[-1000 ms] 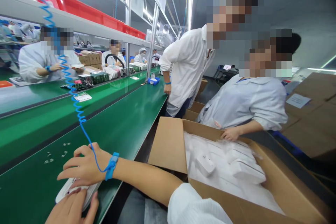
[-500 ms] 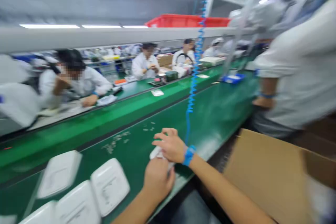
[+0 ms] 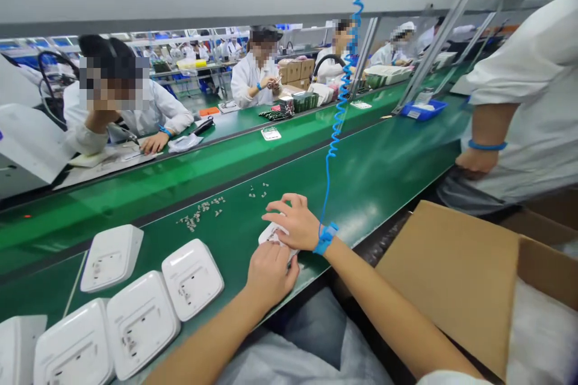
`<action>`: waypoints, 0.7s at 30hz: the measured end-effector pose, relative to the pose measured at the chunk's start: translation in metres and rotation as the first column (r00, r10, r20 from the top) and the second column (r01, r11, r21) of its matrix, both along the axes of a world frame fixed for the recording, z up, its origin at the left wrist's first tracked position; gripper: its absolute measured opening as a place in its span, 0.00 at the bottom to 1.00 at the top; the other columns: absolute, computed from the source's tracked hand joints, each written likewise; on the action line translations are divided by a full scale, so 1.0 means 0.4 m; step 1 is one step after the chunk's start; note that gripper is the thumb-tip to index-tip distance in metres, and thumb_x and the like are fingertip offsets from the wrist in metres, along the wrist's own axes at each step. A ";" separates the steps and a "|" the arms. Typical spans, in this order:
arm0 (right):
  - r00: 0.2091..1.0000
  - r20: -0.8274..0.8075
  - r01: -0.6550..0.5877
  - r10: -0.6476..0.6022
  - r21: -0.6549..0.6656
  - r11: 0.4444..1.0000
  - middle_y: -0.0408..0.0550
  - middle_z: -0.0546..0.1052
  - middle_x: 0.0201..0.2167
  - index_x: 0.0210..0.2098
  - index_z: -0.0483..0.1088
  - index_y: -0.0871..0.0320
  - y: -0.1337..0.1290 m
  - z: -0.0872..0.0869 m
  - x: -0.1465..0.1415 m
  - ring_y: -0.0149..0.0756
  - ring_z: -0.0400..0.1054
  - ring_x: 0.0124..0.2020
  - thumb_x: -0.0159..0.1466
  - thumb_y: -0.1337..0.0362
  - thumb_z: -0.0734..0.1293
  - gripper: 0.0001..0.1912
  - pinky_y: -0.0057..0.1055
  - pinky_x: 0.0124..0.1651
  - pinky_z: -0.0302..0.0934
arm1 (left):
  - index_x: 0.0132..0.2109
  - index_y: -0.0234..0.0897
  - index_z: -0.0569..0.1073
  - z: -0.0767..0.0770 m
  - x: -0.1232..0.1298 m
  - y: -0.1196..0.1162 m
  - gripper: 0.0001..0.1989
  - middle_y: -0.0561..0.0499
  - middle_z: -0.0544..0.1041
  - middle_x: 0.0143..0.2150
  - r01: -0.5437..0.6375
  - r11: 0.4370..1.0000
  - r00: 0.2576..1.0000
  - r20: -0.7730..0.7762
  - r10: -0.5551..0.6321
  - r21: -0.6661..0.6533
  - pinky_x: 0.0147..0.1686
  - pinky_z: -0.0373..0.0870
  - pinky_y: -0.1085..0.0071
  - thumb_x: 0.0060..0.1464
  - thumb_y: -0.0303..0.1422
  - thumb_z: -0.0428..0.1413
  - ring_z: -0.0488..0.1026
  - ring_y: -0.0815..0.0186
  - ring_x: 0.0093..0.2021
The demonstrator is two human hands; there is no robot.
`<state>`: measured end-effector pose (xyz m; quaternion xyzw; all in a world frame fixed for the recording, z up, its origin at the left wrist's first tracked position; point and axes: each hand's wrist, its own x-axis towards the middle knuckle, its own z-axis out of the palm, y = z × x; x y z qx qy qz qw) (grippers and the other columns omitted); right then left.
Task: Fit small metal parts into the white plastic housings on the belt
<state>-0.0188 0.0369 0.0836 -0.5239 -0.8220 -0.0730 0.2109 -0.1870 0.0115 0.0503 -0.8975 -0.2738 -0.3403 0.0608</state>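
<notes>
White casing [image 3: 271, 233] sits on the green desk [image 3: 383, 162], pinched between both hands: left hand [image 3: 271, 274] at 6 o'clock, right hand [image 3: 294, 222] on top.

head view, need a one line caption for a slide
Both hands, left and right, hold a white casing on the green belt.

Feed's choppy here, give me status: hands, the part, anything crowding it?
Left hand and right hand both on the white unit, grip unclear. Unit flat on green belt. Loose small parts just beyond; four white housings to the left.
</notes>
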 end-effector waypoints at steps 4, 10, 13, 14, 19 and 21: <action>1.000 0.007 0.022 -0.022 0.010 1.000 0.47 0.69 0.57 0.55 0.71 0.49 -0.003 0.000 -0.003 0.50 0.51 0.56 0.59 0.62 0.67 0.24 0.46 0.53 0.47 | 0.34 0.36 0.70 -0.004 0.000 -0.003 0.03 0.45 0.74 0.30 -0.012 1.000 1.000 0.003 0.012 0.005 0.35 0.68 0.64 0.56 0.30 0.55 0.72 0.60 0.34; 1.000 -0.024 0.019 -0.018 0.024 1.000 0.46 0.71 0.56 0.53 0.72 0.48 0.000 0.012 -0.010 0.50 0.53 0.56 0.58 0.64 0.67 0.23 0.47 0.54 0.48 | 0.34 0.36 0.70 -0.006 0.002 0.004 0.03 0.46 0.73 0.30 0.027 1.000 1.000 0.008 -0.027 -0.003 0.36 0.67 0.64 0.57 0.30 0.54 0.71 0.60 0.34; 0.963 -0.269 0.051 -0.009 0.150 0.987 0.49 0.75 0.50 0.48 0.75 0.50 -0.009 0.004 0.030 0.49 0.60 0.53 0.62 0.59 0.65 0.15 0.48 0.53 0.53 | 0.32 0.37 0.69 0.018 -0.008 -0.016 0.05 0.47 0.72 0.29 0.012 0.998 0.999 -0.051 -0.015 -0.058 0.36 0.65 0.64 0.56 0.30 0.54 0.70 0.61 0.34; 0.918 -0.394 0.120 -0.032 0.202 0.972 0.51 0.76 0.46 0.46 0.76 0.51 -0.012 -0.007 0.053 0.48 0.64 0.50 0.65 0.57 0.63 0.14 0.48 0.51 0.56 | 0.32 0.37 0.69 0.029 -0.017 -0.030 0.05 0.48 0.72 0.29 0.021 0.997 0.996 -0.090 -0.028 -0.081 0.36 0.65 0.64 0.56 0.31 0.54 0.70 0.62 0.35; 0.517 -0.766 0.652 -0.381 0.064 0.755 0.54 0.73 0.23 0.36 0.77 0.44 0.035 -0.124 0.158 0.45 0.64 0.26 0.59 0.38 0.66 0.20 0.50 0.34 0.54 | 0.42 0.39 0.74 0.058 -0.075 -0.121 0.14 0.48 0.78 0.43 0.171 0.984 0.941 -0.287 -0.177 -0.046 0.40 0.62 0.59 0.61 0.42 0.48 0.71 0.62 0.43; 0.486 -0.761 0.664 -0.429 0.003 0.747 0.54 0.71 0.22 0.38 0.75 0.39 0.061 -0.155 0.162 0.44 0.63 0.25 0.59 0.32 0.62 0.23 0.52 0.32 0.51 | 0.49 0.41 0.75 0.052 -0.092 -0.160 0.18 0.51 0.76 0.55 0.113 0.994 0.943 -0.316 -0.104 0.008 0.36 0.60 0.59 0.63 0.42 0.46 0.69 0.61 0.51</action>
